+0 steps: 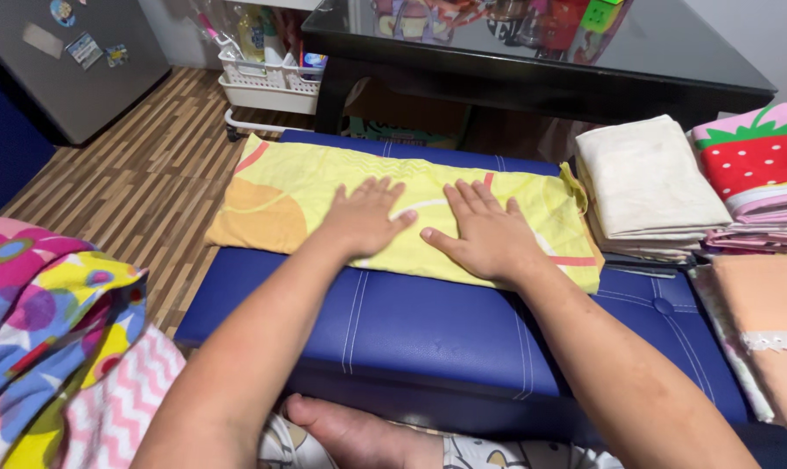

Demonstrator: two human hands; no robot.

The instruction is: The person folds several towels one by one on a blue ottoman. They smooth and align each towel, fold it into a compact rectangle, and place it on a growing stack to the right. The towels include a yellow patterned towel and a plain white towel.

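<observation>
A yellow cloth with orange and pink patches lies folded into a long strip across a blue padded bench. My left hand rests flat on the cloth near its middle, fingers spread. Just to its right, my right hand also presses flat on the cloth, palm down. Neither hand holds anything. The two thumbs point toward each other, a small gap apart.
A stack of folded cream cloths sits at the bench's right end, beside strawberry-print and peach fabrics. Colourful floral cloths pile at the left. A black table, white basket and grey fridge stand beyond.
</observation>
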